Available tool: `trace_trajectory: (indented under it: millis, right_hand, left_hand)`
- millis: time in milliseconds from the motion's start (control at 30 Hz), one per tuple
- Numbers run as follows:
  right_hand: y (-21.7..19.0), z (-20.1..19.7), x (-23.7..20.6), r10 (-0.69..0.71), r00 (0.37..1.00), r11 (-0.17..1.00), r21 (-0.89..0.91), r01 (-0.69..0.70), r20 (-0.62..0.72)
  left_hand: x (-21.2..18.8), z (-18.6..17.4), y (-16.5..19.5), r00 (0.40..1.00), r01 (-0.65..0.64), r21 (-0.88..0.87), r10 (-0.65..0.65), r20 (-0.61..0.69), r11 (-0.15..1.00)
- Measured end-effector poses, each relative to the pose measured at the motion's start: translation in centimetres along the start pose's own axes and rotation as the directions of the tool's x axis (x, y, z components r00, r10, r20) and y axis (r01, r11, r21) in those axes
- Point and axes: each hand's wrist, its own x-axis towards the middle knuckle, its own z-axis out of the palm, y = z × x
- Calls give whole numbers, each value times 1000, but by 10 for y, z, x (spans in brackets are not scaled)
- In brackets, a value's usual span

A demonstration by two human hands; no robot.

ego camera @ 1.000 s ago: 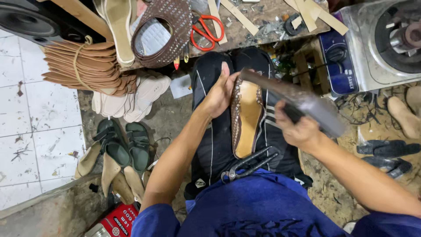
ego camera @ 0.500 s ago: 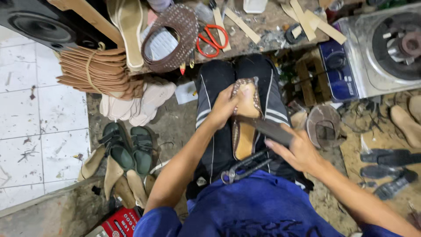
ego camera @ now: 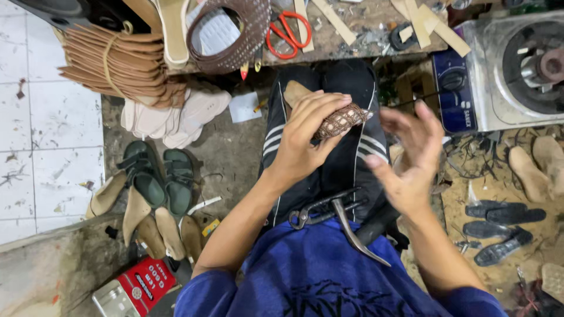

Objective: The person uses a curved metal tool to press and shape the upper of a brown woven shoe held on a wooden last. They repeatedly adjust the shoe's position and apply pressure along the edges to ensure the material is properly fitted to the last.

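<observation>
Two green sandals, one pair of red-handled scissors, one pincers.

Free room: gap between left hand and right hand, above the lap. Obstacles: pliers on the lap just below; bench edge ahead, littered with scissors; machine right; 2 sandals left.

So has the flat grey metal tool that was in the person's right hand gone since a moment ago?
Yes. The right hand is now open and empty above the black trousers; the left hand holds the brown textured shoe. Where the tool went cannot be told.
</observation>
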Motion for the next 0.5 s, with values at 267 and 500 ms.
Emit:
trace_trajectory:
  millis: [267, 500]
  right_hand:
    - [-17, 44, 28, 26, 998, 949, 312, -45, 65]
    - [-20, 54, 31, 84, 995, 946, 310, -94, 44]
  left_hand:
    - [-22, 6, -7, 999, 26, -4, -26, -23, 1000]
    - [-26, 10, -11, 1000, 14, -1, -14, -16, 1000]
